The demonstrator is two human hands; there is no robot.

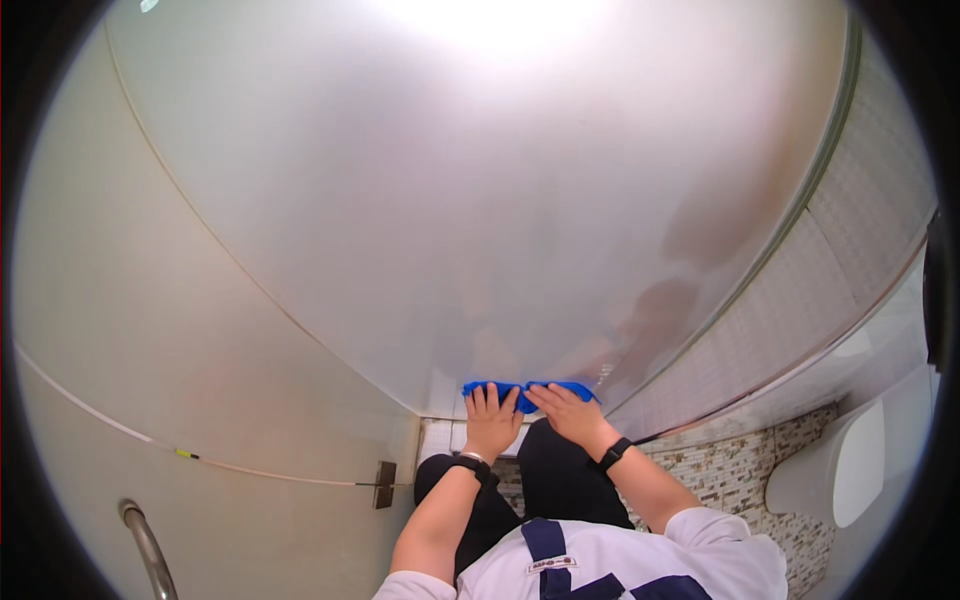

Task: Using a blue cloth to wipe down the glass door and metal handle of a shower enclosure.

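A blue cloth (578,387) lies pressed flat against the bottom edge of a large frosted glass panel (480,200). My left hand (491,417) rests on the cloth's left part, fingers spread and pointing up. My right hand (567,411) presses on the cloth's right part, fingers also extended. Both wrists wear dark bands. My knees in dark trousers (560,480) are bent just below the hands.
A pale door or wall (200,400) with a small metal hinge plate (385,484) stands at the left, with a metal handle (148,550) at the lower left. A mosaic tile floor (740,470) and a white toilet (840,470) sit at the right.
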